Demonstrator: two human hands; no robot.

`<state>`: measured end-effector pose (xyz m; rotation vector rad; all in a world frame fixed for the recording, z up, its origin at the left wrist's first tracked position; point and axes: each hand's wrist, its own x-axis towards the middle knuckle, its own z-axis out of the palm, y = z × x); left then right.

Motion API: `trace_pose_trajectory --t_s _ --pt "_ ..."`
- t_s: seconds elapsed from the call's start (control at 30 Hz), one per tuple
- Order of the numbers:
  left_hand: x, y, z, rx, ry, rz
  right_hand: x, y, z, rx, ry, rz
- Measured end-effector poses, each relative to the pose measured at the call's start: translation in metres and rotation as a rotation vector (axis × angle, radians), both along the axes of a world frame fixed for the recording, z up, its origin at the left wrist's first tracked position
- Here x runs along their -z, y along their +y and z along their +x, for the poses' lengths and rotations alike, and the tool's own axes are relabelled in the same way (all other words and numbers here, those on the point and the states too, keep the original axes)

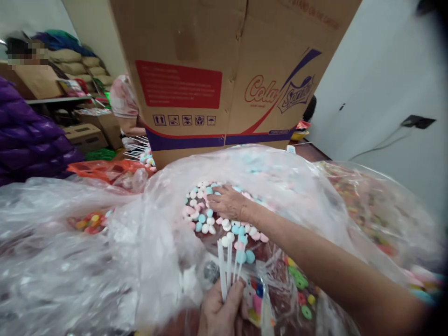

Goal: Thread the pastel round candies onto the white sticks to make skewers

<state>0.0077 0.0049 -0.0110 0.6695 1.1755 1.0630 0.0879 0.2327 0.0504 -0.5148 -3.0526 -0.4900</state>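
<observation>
My left hand [222,308], low in the middle, is closed around several white sticks [227,268] that point away from me. Small blue, white and pink candies show at the tips; whether all are fixed on the sticks I cannot tell. My right hand [229,203] reaches in from the right over a spread of pastel candies [206,226], round and marshmallow-like. Its fingers are stretched and apart, touching the candies. They lie at the mouth of a large clear plastic bag [168,196], with more candies inside behind it.
A tall cardboard box [196,79] stands right behind the bag. Coloured gummy rings [299,280] lie in plastic at the lower right. Another clear bag of candies [371,205] sits at the right, and loose plastic covers the left. A person's arm [131,126] shows beyond the box.
</observation>
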Motion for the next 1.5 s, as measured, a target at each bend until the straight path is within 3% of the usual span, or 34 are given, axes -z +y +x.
trace_pose_trajectory --t_s 0.17,0.3,0.37,0.47,0.53,0.6,0.7,0.83,1.0,1.1,1.2,1.33,1.4,1.5 --pt "0.006 0.000 0.002 -0.020 0.008 0.039 0.005 -0.012 0.034 0.061 0.069 -0.031" --pt "0.007 0.000 0.001 0.046 0.066 0.092 -0.011 -0.029 0.057 0.169 0.236 -0.152" --pt "0.006 0.000 0.001 0.071 0.090 0.115 -0.022 -0.041 0.070 0.285 0.328 -0.202" --pt "0.002 0.000 0.000 0.073 0.079 0.113 -0.035 -0.067 0.090 0.591 0.346 -0.332" --pt "0.000 0.000 0.000 0.070 0.063 0.103 -0.035 -0.085 0.101 0.781 0.268 -0.421" --pt "-0.002 0.001 0.000 0.086 0.063 0.103 -0.029 -0.102 0.109 0.867 0.194 -0.456" --pt "-0.002 0.001 0.001 0.113 0.075 0.107 -0.010 -0.120 0.112 0.891 0.151 -0.431" --pt "-0.002 0.001 0.001 0.025 0.031 0.083 0.011 -0.132 0.108 0.893 0.128 -0.353" --pt "-0.004 0.001 0.002 -0.039 -0.040 0.087 0.008 -0.142 0.100 0.907 0.172 -0.306" --pt "-0.004 0.001 0.002 -0.043 -0.047 0.086 0.005 -0.150 0.091 0.800 0.263 -0.297" --pt "-0.003 0.002 0.002 -0.039 -0.013 0.093 0.014 -0.156 0.077 0.677 0.245 -0.316" --pt "-0.002 0.001 0.001 -0.001 0.028 0.102 0.027 -0.159 0.062 0.703 0.192 -0.286" --pt "0.000 0.000 0.000 0.014 0.040 0.100 0.024 -0.158 0.062 0.756 0.216 -0.329" --pt "0.003 0.000 -0.001 0.040 0.046 0.103 0.016 -0.154 0.073 0.868 0.317 -0.568"
